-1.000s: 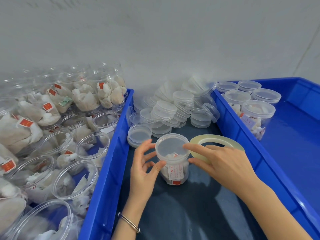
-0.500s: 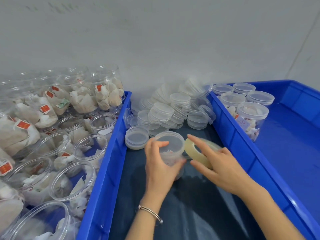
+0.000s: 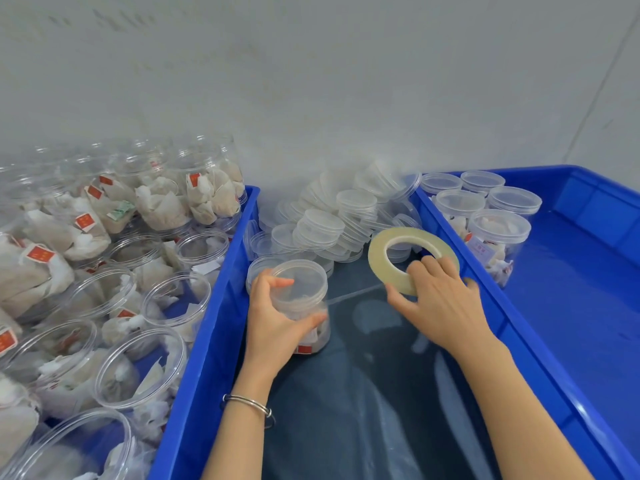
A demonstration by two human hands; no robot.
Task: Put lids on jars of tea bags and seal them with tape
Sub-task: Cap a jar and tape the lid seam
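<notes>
At the centre of the frame a lidded jar (image 3: 298, 306) of tea bags is gripped by the left hand (image 3: 277, 323), its fingers curled round the lid and wall. The tape roll (image 3: 412, 258) is pinched by the right hand (image 3: 440, 299), and a thin strand appears stretched from roll to jar, so sealing is judged under way. Five closed jars (image 3: 498, 230) are seen in the right blue bin (image 3: 588, 306); many open jars (image 3: 114, 306) at left remain unlidded. Loose lids (image 3: 325, 226) are heaped on the dark counter (image 3: 363, 410) against a pale grey wall (image 3: 311, 81).
</notes>
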